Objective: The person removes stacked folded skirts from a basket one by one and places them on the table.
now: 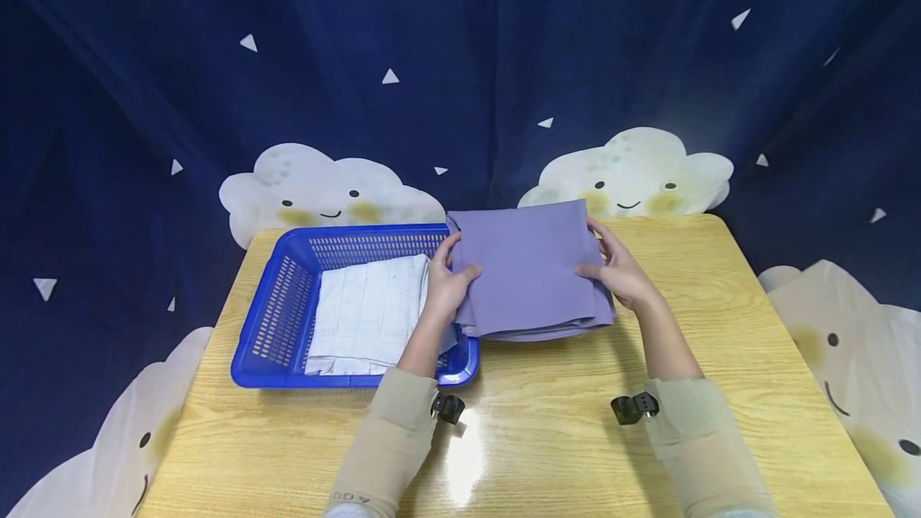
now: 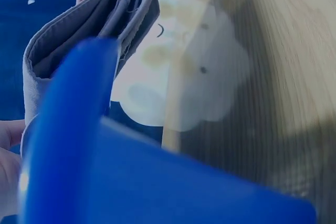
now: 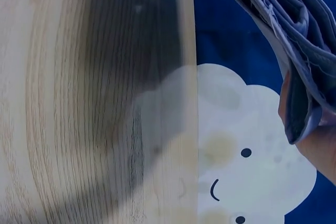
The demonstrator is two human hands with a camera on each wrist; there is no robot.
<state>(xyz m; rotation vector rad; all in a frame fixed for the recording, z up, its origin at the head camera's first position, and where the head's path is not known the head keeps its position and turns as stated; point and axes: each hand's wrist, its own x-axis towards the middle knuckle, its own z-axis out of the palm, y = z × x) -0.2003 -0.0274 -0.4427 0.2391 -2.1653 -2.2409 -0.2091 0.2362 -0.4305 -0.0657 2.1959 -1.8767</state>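
Note:
A folded purple cloth [image 1: 528, 270] is held up between both hands, above the table and the right end of a blue basket. My left hand [image 1: 448, 282] grips its left edge, thumb on the top face and fingers around the side. On the opposite edge my right hand [image 1: 622, 272] pinches it the same way. Both wrist views show the layered folds of the cloth [image 2: 79, 30] from the side, with frayed threads along an edge [image 3: 294, 51]. In the blue basket [image 1: 277, 378] lies a folded white cloth [image 1: 367, 314], partly hidden by my left forearm.
The wooden table [image 1: 547, 438] carries the basket on its left half. Behind it hangs a dark blue curtain [image 1: 460, 62] with white clouds and triangles. The basket's rim [image 2: 79, 129] stands close to my left wrist camera.

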